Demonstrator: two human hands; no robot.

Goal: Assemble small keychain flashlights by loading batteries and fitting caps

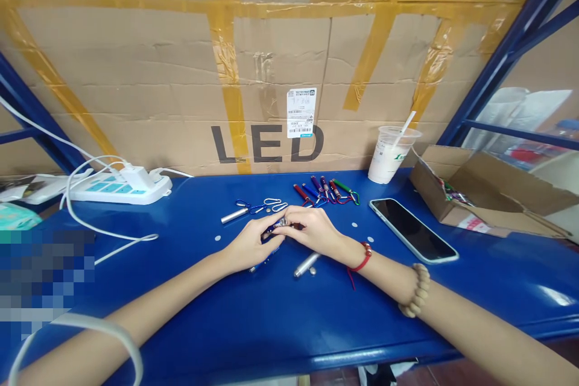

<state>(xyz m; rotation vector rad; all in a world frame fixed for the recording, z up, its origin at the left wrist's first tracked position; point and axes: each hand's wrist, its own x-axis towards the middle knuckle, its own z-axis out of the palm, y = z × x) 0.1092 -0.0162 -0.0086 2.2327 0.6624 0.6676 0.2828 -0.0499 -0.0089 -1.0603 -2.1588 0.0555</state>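
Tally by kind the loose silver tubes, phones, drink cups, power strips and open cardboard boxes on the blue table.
Loose silver cylindrical tubes: 2
Black-screened rectangular phone with pale case: 1
Clear plastic drink cup: 1
White oblong power strip: 1
Open brown cardboard box: 1
Total: 6

- Bench [271,332]: smooth blue paint, glossy enough to throw back highlights.
- Silver tubes [306,265]: smooth metal with a soft sheen.
- Coloured tubes [301,193]: shiny, metallic.
- Small held piece [283,222], mostly covered: perhaps bright metal.
- Phone [409,229]: glossy dark glass, smooth pale edge.
- Cup [388,160]: thin, clear, smooth plastic.
- Power strip [97,191]: smooth white plastic.
- Large box [158,84]: matt, creased cardboard, with shiny plastic tape [224,42] and a paper label [301,110].
- Small carton [434,193]: matt brown cardboard.
- Bracelet [421,292]: matt, wood-like beads.
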